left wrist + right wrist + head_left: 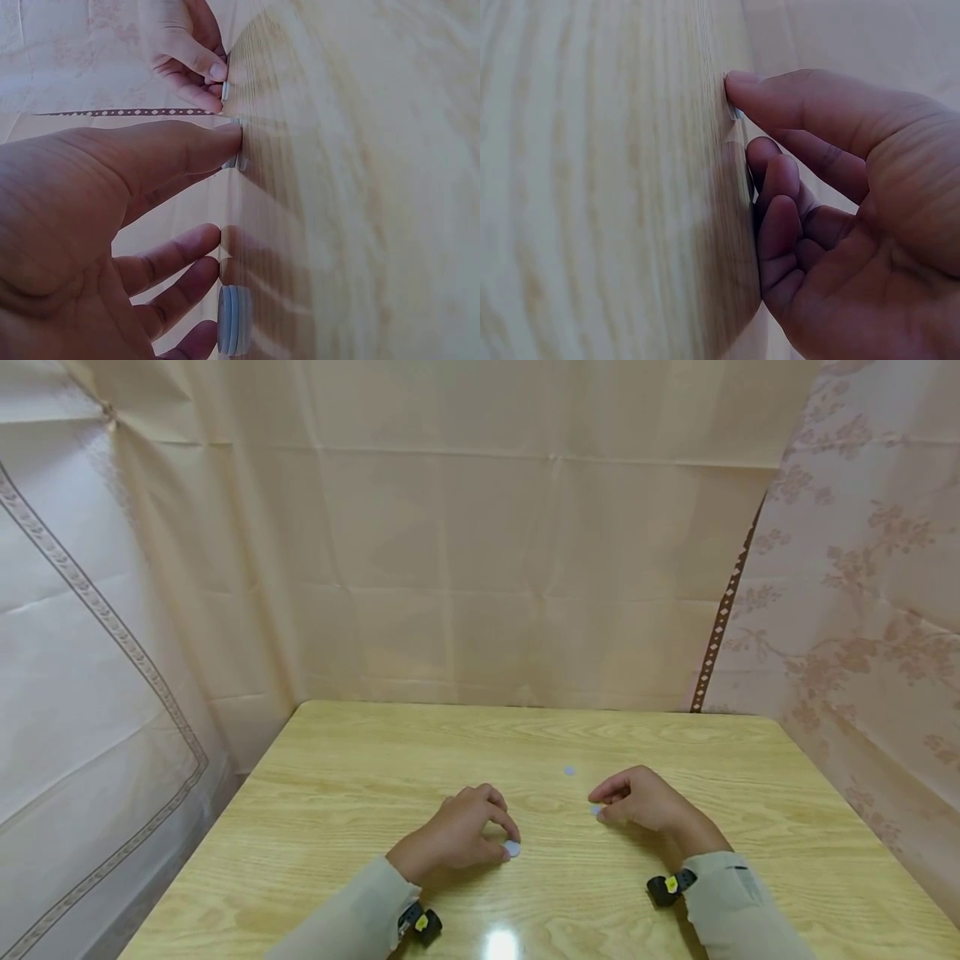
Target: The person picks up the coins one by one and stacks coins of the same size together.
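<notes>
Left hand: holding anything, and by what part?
Left hand touches a small stack of pale discs on the table, fingertips at its edge, thumb beside; whether it pinches them cannot be told. Right hand fingers another disc.

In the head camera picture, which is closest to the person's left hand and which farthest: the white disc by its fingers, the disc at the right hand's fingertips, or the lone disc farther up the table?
1. White disc: at the left hand's fingertips.
2. Disc at the right hand: to the right, by that hand's fingertips.
3. Lone disc: farther back on the table, between the hands.
</notes>
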A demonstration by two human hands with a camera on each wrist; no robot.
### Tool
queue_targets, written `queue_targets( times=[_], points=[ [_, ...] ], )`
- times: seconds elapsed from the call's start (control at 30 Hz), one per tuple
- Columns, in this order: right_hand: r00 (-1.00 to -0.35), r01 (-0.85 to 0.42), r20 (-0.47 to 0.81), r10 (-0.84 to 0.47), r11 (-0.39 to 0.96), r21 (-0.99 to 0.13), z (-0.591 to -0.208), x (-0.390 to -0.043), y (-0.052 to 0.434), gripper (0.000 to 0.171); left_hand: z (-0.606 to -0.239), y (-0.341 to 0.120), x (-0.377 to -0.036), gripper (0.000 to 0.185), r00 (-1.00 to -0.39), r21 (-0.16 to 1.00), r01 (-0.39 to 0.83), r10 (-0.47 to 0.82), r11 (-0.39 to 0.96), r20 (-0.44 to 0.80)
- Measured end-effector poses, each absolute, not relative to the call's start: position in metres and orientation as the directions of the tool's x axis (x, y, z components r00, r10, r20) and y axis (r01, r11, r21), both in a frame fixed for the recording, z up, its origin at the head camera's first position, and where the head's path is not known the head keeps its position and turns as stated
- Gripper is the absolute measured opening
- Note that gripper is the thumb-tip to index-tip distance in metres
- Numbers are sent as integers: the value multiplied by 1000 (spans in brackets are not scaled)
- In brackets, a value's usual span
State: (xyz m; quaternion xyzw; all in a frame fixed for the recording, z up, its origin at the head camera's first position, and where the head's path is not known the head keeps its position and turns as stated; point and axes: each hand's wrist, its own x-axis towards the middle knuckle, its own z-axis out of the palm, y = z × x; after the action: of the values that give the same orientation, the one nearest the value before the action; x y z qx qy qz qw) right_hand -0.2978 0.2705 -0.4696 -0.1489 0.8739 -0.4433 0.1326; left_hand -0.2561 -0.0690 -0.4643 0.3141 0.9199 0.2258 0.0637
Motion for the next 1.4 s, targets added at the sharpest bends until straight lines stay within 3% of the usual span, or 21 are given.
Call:
queue_targets(
  times=[0.97,1.4],
  points=[
    [-932,-102,-127,-338,584,-806,-465,-294,265,17,-461,-67,-254,17,-804,444,536,595,718,7],
    [-946,-93,-138,-294,652,-752,-463,-292,258,12,-459,-67,-253,18,-803,440,534,596,722,-2]
  ],
)
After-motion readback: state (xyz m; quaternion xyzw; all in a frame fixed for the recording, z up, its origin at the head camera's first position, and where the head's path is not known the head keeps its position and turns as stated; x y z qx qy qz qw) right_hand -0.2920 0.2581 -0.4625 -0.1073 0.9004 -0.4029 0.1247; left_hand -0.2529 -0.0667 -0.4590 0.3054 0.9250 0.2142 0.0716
